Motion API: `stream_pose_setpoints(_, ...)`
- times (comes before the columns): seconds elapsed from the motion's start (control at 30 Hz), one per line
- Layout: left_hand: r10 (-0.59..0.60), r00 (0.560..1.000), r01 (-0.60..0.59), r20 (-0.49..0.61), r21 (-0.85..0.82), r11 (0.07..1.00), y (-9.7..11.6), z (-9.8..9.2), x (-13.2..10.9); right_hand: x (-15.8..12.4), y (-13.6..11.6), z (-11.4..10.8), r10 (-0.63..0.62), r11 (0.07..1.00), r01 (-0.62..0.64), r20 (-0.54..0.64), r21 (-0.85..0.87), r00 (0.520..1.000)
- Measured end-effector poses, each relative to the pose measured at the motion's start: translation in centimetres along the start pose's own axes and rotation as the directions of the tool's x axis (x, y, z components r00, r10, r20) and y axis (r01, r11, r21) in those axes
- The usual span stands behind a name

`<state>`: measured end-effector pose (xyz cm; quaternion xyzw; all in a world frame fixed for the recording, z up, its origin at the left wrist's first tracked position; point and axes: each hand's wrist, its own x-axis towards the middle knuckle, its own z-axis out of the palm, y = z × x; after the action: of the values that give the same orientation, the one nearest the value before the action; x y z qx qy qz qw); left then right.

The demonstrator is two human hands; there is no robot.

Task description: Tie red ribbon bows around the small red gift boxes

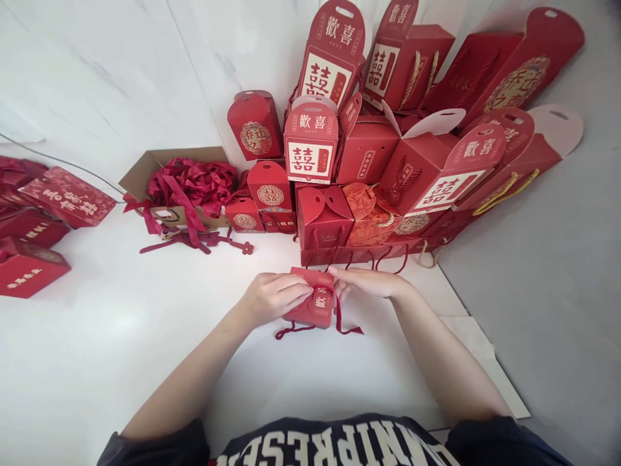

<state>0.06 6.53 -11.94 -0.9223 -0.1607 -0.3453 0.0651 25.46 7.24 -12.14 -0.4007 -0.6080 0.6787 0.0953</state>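
A small red gift box (310,317) with pale Chinese lettering lies on the white table, between both hands. My left hand (276,299) is closed over its left side, fingertips pressed on the top where a dark red ribbon (340,318) begins. That ribbon crosses the lid, and its loose tail hangs over the right side. At the right edge my right hand (366,282) has its thumb by the far corner and its other fingers curled; their tips are partly hidden. A twisted red cord (294,331) sticks out from the near side of the box.
Many red gift boxes (320,226) are stacked at the back right against the wall. An open cardboard box (184,154) of tangled red ribbons (204,184) stands back left, with a few strands spilling onto the table. More red boxes (32,268) sit at far left. A grey wall (543,272) rises on the right.
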Motion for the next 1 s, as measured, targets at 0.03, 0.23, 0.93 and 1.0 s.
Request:
stream_pose_setpoints(0.03,0.005,1.000,-0.005,-0.002,0.002,1.000,0.0,0.0,0.0,0.3,0.2,0.2,0.022,1.000,-0.022,-0.027,-0.002,0.999)
stream_pose_setpoints(0.23,0.007,0.999,-0.006,0.036,-0.016,1.000,-0.1,0.0,0.0,-0.2,0.7,1.6,-0.085,0.983,0.101,-0.108,0.154,0.991)
stream_pose_setpoints(0.93,-0.501,0.381,0.923,0.777,-0.349,0.161,-1.3,-3.4,1.6,-1.7,0.5,2.5,-0.244,0.964,0.266,-0.380,0.007,0.892)
stream_pose_setpoints(1.0,-0.469,0.387,0.922,0.794,-0.347,0.173,-1.7,-3.5,1.4,-1.7,0.7,2.4,-0.228,0.969,0.246,-0.357,0.004,0.906)
